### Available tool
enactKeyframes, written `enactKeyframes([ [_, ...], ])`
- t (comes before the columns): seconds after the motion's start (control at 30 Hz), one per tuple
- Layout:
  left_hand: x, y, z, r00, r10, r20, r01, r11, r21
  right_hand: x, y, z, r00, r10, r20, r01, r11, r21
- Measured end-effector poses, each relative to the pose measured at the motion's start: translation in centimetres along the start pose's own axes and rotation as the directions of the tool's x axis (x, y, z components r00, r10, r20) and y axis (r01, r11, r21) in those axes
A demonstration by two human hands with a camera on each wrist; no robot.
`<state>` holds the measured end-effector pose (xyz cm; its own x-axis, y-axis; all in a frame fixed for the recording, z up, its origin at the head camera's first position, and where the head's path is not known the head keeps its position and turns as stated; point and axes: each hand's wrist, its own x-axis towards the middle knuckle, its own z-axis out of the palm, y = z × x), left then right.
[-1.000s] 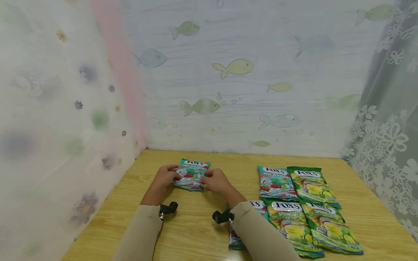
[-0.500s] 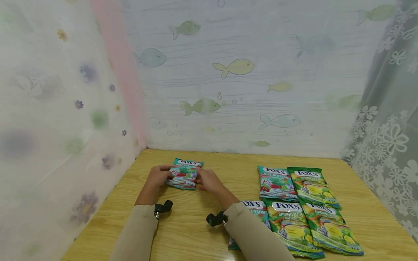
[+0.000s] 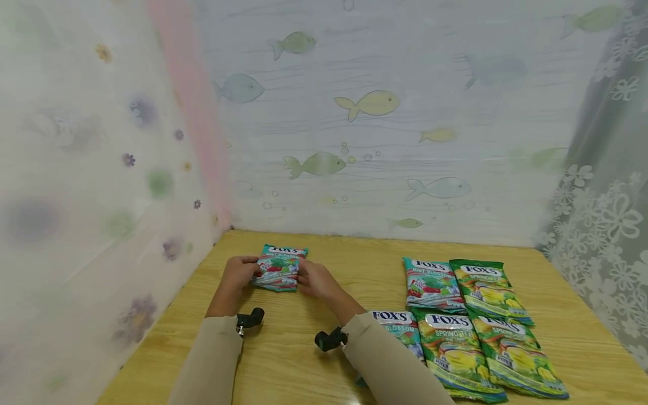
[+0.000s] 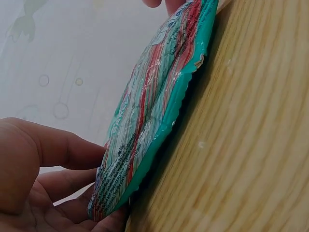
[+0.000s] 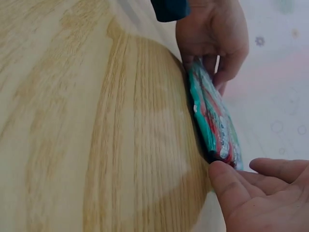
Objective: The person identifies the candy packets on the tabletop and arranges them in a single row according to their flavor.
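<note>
A teal Fox's Mint Blossom candy bag (image 3: 278, 269) lies face up near the back left of the wooden table. My left hand (image 3: 239, 277) pinches its left edge, with the thumb (image 4: 79, 153) on the upper side and other fingers under the rim in the left wrist view. On the opposite side, my right hand (image 3: 320, 282) touches the right edge. The right wrist view shows that hand's fingers (image 5: 229, 186) fairly straight against the bag's end, one digit standing off it.
Right of my arms lie another Mint Blossom bag (image 3: 434, 286), a partly covered one (image 3: 397, 323) under my right sleeve, and green Spring Tea bags (image 3: 453, 351), (image 3: 488, 289), (image 3: 518, 354) in two rows. Patterned curtains (image 3: 314, 197) border the wooden table (image 3: 283, 360).
Both hands have shifted the Mint Blossom bag a short way left along the table. The bags on the right stay in their places.
</note>
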<state>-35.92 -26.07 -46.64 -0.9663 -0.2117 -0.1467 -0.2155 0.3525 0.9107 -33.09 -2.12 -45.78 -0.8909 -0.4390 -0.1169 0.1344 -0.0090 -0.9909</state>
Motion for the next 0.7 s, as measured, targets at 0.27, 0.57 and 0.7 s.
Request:
enactKeyframes([
  [0.27,0.0,0.2,-0.1,0.998,-0.028,-0.053,0.029,0.999,0.014,0.6,0.1,0.9,0.999,0.024,0.026,-0.028,0.991,0.134],
  [0.57,0.1,-0.3,-0.4,0.997,-0.016,-0.077,0.017,1.000,0.015,0.6,0.9,1.5,0.999,0.005,0.051,-0.015,0.982,0.188],
  [0.7,0.2,-0.3,-0.5,0.997,-0.013,-0.077,0.013,1.000,0.000,0.8,1.1,1.6,1.000,-0.014,0.028,0.010,0.989,0.145],
])
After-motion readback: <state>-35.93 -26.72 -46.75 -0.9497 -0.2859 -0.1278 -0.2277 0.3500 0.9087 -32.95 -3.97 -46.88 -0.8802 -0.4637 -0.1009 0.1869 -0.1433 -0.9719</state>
